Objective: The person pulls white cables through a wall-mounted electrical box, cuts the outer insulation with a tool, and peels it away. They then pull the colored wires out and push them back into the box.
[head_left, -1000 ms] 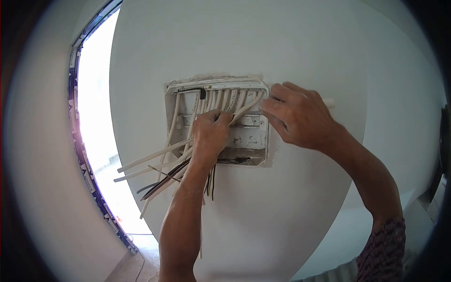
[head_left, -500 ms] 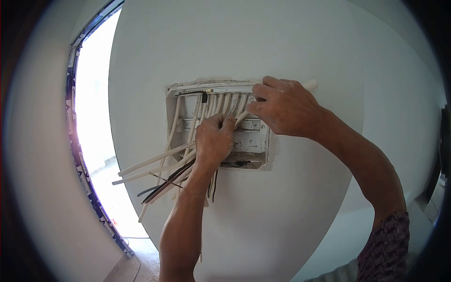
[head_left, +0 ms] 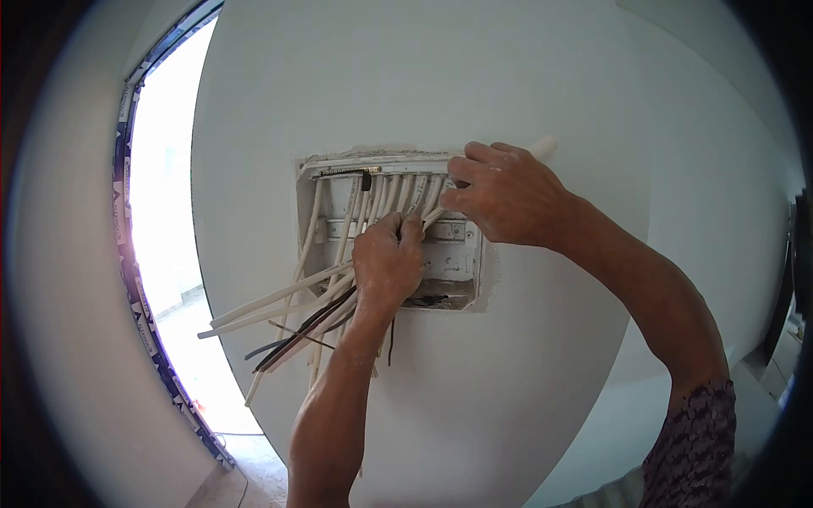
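Observation:
A recessed electrical box (head_left: 450, 263) is set in the wall, with several white cables (head_left: 310, 235) coming down from its top edge. My left hand (head_left: 389, 258) is closed on white cables in front of the box; their loose ends (head_left: 271, 303) stick out to the lower left beside black ones (head_left: 306, 332). At the box's upper right corner, my right hand (head_left: 508, 193) is closed round a white cable, whose pale end (head_left: 544, 147) shows blurred above the knuckles. A black-wrapped piece (head_left: 367, 180) hangs near the top rail.
A bright door opening (head_left: 165, 212) with a taped frame (head_left: 127, 229) stands at the left. The wall (head_left: 474, 381) surrounds the box. A dark upright object (head_left: 783, 288) is at the far right edge. A thin wire (head_left: 245, 484) lies on the floor at the lower left.
The pale cable end above my right hand has shifted slightly left. Both hands keep their grip, and the loose cable ends at the left have moved a little.

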The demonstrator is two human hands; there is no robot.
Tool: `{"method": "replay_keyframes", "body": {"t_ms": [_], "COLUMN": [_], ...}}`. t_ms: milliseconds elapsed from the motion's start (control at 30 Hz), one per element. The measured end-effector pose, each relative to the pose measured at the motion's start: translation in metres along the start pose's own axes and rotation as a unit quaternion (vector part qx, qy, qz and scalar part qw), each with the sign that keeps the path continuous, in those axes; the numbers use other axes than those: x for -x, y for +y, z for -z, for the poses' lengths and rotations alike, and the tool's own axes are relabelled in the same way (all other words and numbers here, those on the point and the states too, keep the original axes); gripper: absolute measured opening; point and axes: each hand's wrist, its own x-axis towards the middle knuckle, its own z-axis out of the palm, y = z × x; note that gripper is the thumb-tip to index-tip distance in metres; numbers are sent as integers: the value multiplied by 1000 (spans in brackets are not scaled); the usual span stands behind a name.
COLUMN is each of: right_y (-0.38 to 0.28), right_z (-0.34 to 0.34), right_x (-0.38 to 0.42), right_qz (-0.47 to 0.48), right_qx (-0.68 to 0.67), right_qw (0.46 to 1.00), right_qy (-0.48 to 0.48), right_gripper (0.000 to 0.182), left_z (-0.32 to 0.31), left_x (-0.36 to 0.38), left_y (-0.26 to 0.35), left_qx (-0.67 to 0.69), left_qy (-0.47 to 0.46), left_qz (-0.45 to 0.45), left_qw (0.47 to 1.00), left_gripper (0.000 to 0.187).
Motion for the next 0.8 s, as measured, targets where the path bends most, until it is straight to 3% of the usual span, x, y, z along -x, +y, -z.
{"method": "replay_keyframes", "body": {"t_ms": [433,500,800], "right_y": [-1,-1,-2], "right_z": [-2,-1,0], "right_x": [-1,-1,-3], "right_qz": [-3,5,3], "right_qx": [10,9,3], "right_qw": [1000,1000,1000], "right_qy": [-9,-14,-19], "right_gripper": [11,19,22], "left_z": [-2,-1,-3], "left_x": [1,1,1], "left_y": [-2,-1,-3], "left_qx": [-8,-16,-7], "left_qy": [13,10,15], "left_qz": [-23,-21,-21], "left_qw": [1000,1000,1000], "left_gripper": [40,40,40]}}
